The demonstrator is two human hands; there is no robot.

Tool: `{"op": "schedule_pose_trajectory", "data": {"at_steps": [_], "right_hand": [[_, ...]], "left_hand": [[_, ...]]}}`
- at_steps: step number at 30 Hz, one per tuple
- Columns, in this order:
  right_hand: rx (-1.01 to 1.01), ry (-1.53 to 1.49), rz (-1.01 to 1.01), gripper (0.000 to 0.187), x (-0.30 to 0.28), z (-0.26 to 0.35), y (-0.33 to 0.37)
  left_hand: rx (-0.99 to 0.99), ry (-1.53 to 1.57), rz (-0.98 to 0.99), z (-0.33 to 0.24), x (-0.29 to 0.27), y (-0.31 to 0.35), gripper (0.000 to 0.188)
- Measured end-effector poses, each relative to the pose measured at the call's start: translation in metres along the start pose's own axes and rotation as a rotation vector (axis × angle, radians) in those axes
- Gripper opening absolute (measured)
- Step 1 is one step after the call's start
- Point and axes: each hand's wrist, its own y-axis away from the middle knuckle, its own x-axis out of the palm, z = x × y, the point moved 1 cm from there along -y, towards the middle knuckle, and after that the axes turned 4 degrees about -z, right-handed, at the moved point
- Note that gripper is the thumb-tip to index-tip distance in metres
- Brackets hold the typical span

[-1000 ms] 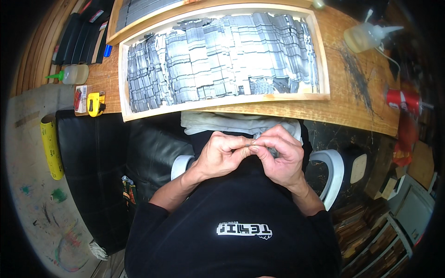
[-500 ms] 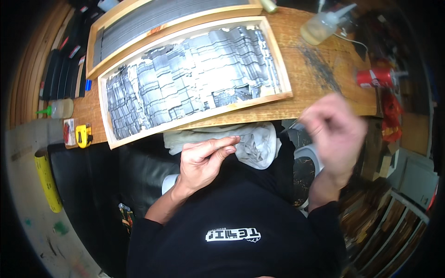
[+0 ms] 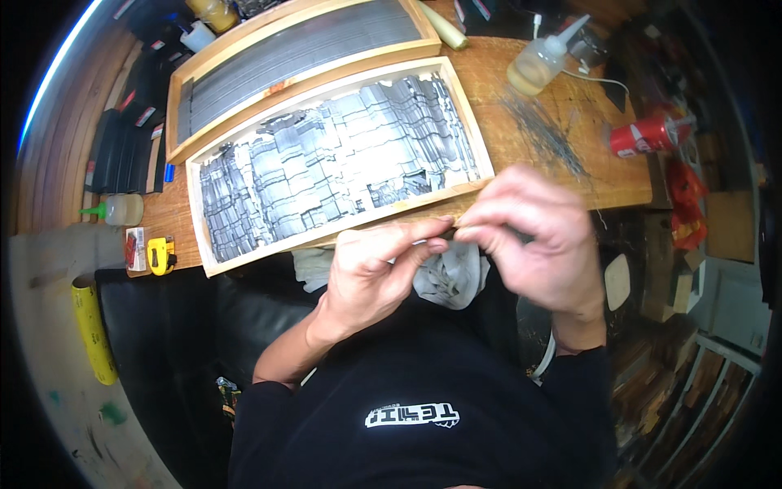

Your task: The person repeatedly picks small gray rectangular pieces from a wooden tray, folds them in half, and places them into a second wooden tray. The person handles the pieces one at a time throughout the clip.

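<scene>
My left hand [image 3: 371,273] and my right hand [image 3: 533,244] meet fingertip to fingertip just in front of the table edge. Each one pinches thumb against forefinger. Whatever lies between the tips is too small and dark to make out. Just beyond them is a shallow wooden frame [image 3: 340,222], filled with shiny grey and black strips [image 3: 314,167] laid in uneven rows. Below the hands a crumpled white cloth [image 3: 456,281] hangs over my lap. A pile of thin dark slivers [image 3: 547,134] lies on the tabletop beyond my right hand.
A second wooden frame [image 3: 303,79] with a dark lined surface stands behind the first. On the wooden table [image 3: 481,106] are a glue bottle [image 3: 536,65] and a red can [image 3: 643,136] at right. A yellow tape measure [image 3: 161,255] and another bottle [image 3: 124,210] sit at left.
My right hand has come in from the right and now meets the left hand's fingertips. The left hand has stayed pinched and nearly in place. The whole view has shifted slightly.
</scene>
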Motion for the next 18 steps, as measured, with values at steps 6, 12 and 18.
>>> {"op": "schedule_pose_trajectory", "data": {"at_steps": [6, 12, 18], "right_hand": [[-0.099, -0.197, -0.151, 0.021, 0.035, -0.016, 0.001], [0.076, -0.24, -0.113, 0.017, 0.044, -0.02, 0.014], [0.808, -0.78, 0.027, 0.011, 0.099, -0.054, 0.081]], "left_hand": [[0.109, -0.164, -0.002, -0.006, -0.005, -0.019, 0.023], [-0.022, -0.126, 0.112, -0.006, -0.011, -0.011, 0.025], [-1.017, 0.516, 0.275, 0.036, -0.011, 0.046, 0.019]]}}
